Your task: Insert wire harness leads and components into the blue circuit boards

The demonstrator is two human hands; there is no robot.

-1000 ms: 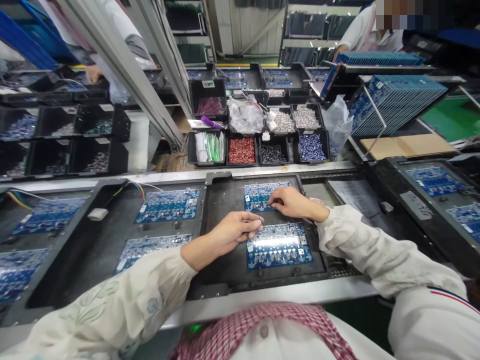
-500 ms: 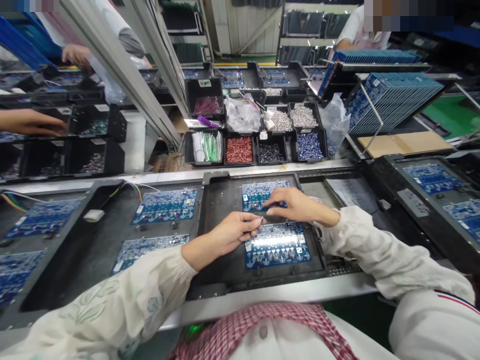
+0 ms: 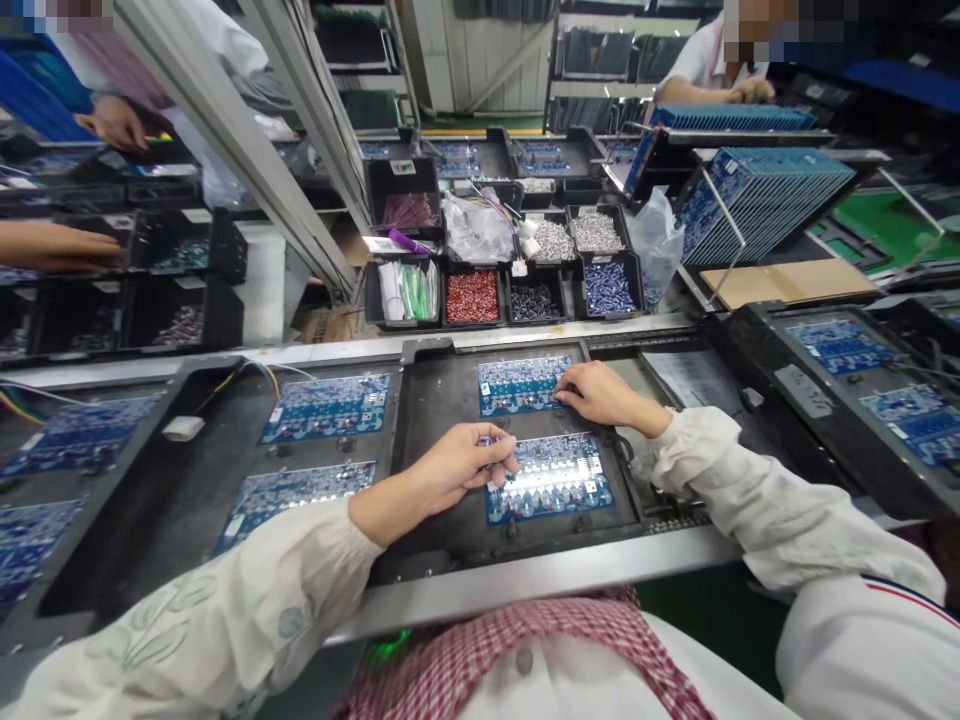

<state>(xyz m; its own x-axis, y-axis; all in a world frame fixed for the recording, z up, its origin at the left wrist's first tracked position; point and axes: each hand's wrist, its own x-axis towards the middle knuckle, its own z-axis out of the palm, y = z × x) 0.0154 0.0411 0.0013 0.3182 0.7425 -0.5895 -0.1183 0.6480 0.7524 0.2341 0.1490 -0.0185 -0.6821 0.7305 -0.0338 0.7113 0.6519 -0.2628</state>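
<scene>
Two blue circuit boards lie in a black tray in front of me, an upper circuit board [image 3: 517, 388] and a lower circuit board [image 3: 559, 480] that catches a bright glare. My right hand [image 3: 604, 393] is over the right end of the upper board, its thumb and fingertips pinched together at the board's edge. Whatever sits between those fingertips is hidden. My left hand [image 3: 457, 468] is closed beside the upper left corner of the lower board, fingers curled in. A small bluish bit shows at its fingers, too small to name.
Beyond the rail stand bins of red components [image 3: 471, 297], dark components [image 3: 535, 300] and blue components [image 3: 609, 288]. Another black tray with boards [image 3: 326, 408] adjoins on the left. A rack of upright boards [image 3: 765, 205] stands back right. A co-worker's hand [image 3: 64, 245] reaches over bins at left.
My right hand has moved right along the upper board to its right end, away from my left hand. My left hand has shifted slightly and curled its fingers more.
</scene>
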